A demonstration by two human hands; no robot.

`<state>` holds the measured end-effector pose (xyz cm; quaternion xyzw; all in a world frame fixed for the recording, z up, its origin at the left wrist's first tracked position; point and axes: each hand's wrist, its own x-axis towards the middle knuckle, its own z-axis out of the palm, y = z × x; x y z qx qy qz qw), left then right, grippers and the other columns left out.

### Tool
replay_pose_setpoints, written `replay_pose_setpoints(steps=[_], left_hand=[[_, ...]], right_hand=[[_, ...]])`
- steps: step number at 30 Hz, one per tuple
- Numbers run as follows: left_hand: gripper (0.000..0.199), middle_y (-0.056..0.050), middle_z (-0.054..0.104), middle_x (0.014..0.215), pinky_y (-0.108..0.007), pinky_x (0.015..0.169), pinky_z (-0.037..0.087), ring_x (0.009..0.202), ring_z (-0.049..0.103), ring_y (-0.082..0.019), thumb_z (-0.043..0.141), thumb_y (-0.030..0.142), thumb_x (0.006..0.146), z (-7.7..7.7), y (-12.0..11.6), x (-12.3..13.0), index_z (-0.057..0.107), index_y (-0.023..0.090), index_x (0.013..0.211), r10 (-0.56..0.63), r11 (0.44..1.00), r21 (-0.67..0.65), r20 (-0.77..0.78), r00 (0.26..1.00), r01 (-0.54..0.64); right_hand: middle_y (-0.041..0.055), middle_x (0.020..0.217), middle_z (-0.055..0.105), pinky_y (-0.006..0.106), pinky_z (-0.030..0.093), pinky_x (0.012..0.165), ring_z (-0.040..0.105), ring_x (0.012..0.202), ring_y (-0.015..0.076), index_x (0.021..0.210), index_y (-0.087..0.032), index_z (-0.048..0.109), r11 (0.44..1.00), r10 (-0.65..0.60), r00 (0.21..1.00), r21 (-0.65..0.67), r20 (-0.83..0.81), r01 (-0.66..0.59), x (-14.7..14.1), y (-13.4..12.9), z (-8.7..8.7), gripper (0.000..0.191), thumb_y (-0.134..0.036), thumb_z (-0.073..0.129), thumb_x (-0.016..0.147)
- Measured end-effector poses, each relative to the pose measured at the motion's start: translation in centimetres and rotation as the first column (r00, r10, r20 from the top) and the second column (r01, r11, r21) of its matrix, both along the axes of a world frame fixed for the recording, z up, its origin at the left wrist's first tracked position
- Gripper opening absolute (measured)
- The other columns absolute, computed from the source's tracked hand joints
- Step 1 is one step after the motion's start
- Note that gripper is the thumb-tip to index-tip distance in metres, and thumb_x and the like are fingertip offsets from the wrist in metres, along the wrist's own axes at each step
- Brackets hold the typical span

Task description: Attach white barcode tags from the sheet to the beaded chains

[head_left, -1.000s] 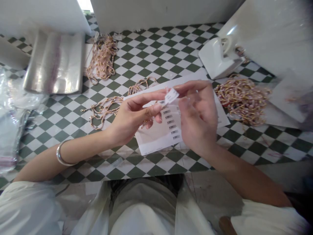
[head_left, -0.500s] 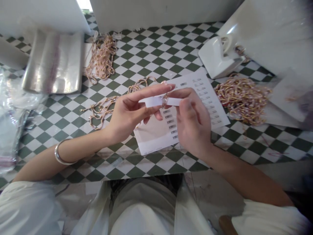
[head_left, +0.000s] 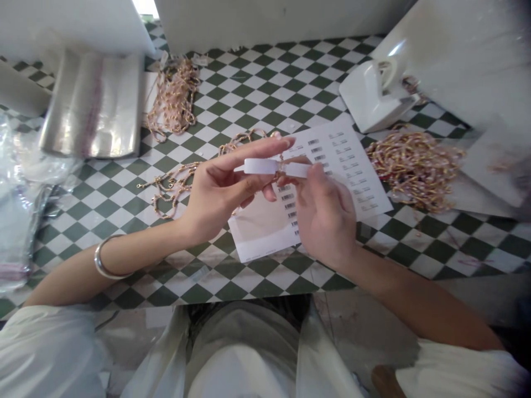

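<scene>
Over a sheet of barcode labels (head_left: 265, 235), both hands hold a white label tag (head_left: 260, 166) at a bead strand (head_left: 281, 166), whose small gold and pink part shows at the tag's narrow middle. My left hand (head_left: 226, 190) pinches the tag's left end between thumb and fingers, with the index finger stretched along above it. The tag's right end is gripped by my right hand (head_left: 327, 213), thumb on top and fingers curled. More of the beaded necklaces (head_left: 176, 185) trail on the table behind my left hand, one clasp showing.
To the right lies a heap of pink-and-gold bead strands (head_left: 415, 168), below a white tape dispenser (head_left: 373, 99). At the back left are another bundle of bead strands (head_left: 176, 99) and a stack of clear plastic bags (head_left: 91, 105). Crumpled plastic (head_left: 16, 221) lies at the left edge.
The tag has turned so its left part lies flatter and straighter in line with the right part. My right fingers have shifted slightly on it; my left hand has barely moved.
</scene>
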<state>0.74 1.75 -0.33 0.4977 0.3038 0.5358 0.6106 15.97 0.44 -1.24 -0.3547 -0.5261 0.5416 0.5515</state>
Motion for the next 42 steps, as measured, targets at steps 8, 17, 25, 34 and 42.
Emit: replay_pose_setpoints(steps=[8,17,25,34,42], left_hand=[[0.029,0.006,0.071,0.116,-0.009,0.054,0.053,0.069,0.066,-0.002,0.073,0.017,0.079,-0.1,0.0,0.1,0.074,0.035,0.102,0.026,1.0,-0.006,0.001,1.0,-0.026],[0.021,0.004,0.072,0.113,-0.005,0.045,0.04,0.062,0.06,0.001,0.068,0.025,0.085,-0.23,-0.12,-0.05,0.074,0.036,0.102,-0.017,0.998,-0.065,0.02,1.0,0.018],[0.018,0.005,0.073,0.111,-0.002,0.052,0.047,0.064,0.061,0.002,0.072,0.025,0.081,-0.05,-0.04,0.08,0.077,0.034,0.096,0.003,0.992,-0.128,0.058,0.998,0.004],[0.02,0.007,0.074,0.107,-0.004,0.056,0.051,0.067,0.062,0.001,0.075,0.021,0.079,0.11,0.02,0.23,0.077,0.034,0.093,-0.005,0.994,-0.109,0.076,0.997,0.013],[0.023,0.004,0.074,0.107,-0.009,0.055,0.055,0.071,0.066,-0.003,0.077,0.02,0.075,0.33,0.08,0.1,0.077,0.032,0.095,0.045,0.997,0.061,-0.031,0.999,-0.043]], right_hand=[[0.0028,0.097,0.065,0.035,0.052,0.09,0.062,0.103,0.0191,0.089,-0.025,0.067,0.999,0.034,0.999,0.02,0.021,-0.034,0.01,0.04,-0.1,0.037,-0.05,0.04,0.097],[-0.001,0.1,0.067,0.031,0.053,0.089,0.063,0.102,0.0152,0.09,-0.028,0.071,0.995,0.029,0.999,0.089,0.044,-0.033,0.22,0.07,-0.07,0.035,-0.043,0.04,0.099],[0.0016,0.099,0.065,0.039,0.051,0.091,0.061,0.098,0.0192,0.099,-0.034,0.071,0.992,-0.003,0.984,0.121,0.178,-0.019,0.44,-0.05,-0.27,0.034,-0.041,0.038,0.099],[0.0015,0.105,0.066,0.041,0.05,0.095,0.061,0.106,0.0202,0.106,-0.037,0.071,0.984,-0.026,0.973,0.175,0.23,-0.015,0.48,-0.14,-0.23,0.035,-0.04,0.036,0.1],[-0.0018,0.112,0.066,0.046,0.047,0.101,0.061,0.109,0.0222,0.102,-0.043,0.071,0.982,-0.015,0.986,0.189,0.168,-0.017,0.39,-0.29,0.09,0.032,-0.041,0.04,0.098]])
